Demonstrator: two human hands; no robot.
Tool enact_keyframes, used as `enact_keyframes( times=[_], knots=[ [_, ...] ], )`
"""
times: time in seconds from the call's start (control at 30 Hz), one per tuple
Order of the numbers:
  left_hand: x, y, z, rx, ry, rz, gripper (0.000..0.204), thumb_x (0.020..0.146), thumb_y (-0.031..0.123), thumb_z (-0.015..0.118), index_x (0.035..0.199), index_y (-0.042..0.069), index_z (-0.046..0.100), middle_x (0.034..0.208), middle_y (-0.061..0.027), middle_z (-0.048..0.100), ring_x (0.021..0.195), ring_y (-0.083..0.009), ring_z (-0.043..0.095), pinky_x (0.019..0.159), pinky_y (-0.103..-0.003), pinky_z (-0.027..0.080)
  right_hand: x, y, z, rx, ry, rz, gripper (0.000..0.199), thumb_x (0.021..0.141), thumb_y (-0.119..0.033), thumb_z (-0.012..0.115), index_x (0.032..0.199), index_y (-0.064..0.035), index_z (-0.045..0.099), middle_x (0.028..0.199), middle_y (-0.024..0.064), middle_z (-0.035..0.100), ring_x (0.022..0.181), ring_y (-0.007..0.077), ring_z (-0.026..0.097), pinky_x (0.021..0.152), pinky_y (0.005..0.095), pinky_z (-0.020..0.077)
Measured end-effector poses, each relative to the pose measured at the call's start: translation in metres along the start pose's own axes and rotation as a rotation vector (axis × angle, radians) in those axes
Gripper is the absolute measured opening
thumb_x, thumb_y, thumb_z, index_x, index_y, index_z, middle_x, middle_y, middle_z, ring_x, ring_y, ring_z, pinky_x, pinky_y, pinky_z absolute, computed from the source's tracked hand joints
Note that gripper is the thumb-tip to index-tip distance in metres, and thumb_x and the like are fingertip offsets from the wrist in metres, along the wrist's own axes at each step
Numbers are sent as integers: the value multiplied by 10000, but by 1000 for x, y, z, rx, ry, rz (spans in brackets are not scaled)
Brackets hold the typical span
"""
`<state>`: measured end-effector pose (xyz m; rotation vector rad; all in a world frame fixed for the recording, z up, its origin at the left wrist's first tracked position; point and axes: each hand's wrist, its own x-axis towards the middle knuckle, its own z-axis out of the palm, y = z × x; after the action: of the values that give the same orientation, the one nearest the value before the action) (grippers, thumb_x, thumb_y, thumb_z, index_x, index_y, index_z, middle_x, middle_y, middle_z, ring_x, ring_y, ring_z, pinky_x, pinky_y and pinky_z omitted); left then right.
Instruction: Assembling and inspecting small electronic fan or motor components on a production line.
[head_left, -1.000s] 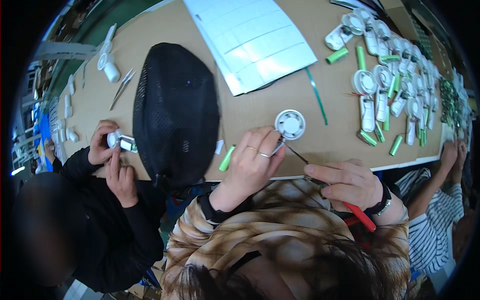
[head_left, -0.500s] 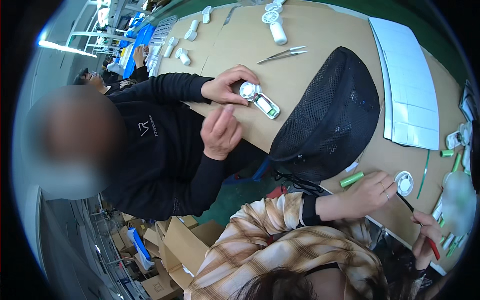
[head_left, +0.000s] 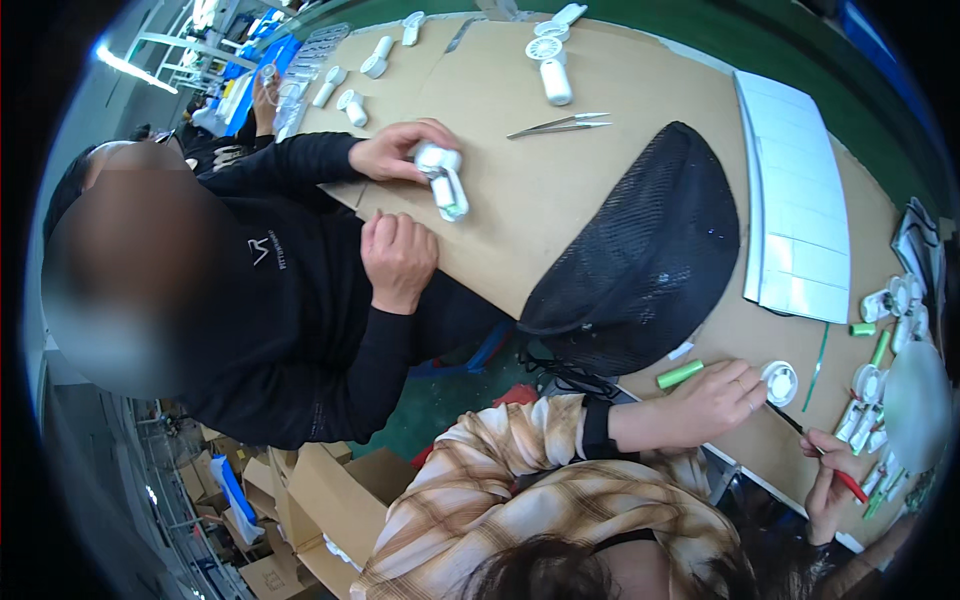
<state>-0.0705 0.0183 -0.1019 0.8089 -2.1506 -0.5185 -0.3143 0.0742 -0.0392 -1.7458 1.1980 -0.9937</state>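
A long bench (head_left: 560,190) with a brown cardboard-like top crosses the room. The floor (head_left: 450,395) under it is green. Cardboard boxes (head_left: 300,500) stand below left. Bright lamps (head_left: 120,58) shine upper left.

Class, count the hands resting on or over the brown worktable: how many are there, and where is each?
4: left hand beside the white round part; right hand at the near edge; co-worker's two hands upper left. Others may be hidden.

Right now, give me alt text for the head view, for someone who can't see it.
The wearer's left hand rests by a small white round part on a brown worktable, while the right hand holds a red-handled tool with its tip near that part. A green cylinder lies nearby, and a co-worker in black holds a white device.
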Motion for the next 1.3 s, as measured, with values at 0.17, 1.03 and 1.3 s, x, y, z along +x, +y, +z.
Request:
enact_keyframes(
  times=[0.17,1.03,1.3],
  knots=[
    [-4,-12,10,-168,-46,40,244,662,49,561,892,-25,527,893,-159,538,843,-312,527,753,-379,451,-13,17,-9,-309,-102,215,151,873,63,439,961,-57,468,1032,255,581,936,352,599,779,435,508],
    [17,4,-9,0,-77,-284,472,683,69,715,1082,8,470,885,-149,579,738,-300,566,626,-368,466,-4,-9,0,31,105,-205,194,754,98,483,860,-60,524,1050,191,606,814,284,627,667,333,502],
    [33,-3,-27,-152,-301,-610,390,719,109,708,1032,-12,510,830,-114,605,723,-184,598,662,-282,476,12,15,7,-444,-23,-240,298,684,72,566,957,-45,586,1065,159,586,831,279,597,678,338,492]
  ],
)
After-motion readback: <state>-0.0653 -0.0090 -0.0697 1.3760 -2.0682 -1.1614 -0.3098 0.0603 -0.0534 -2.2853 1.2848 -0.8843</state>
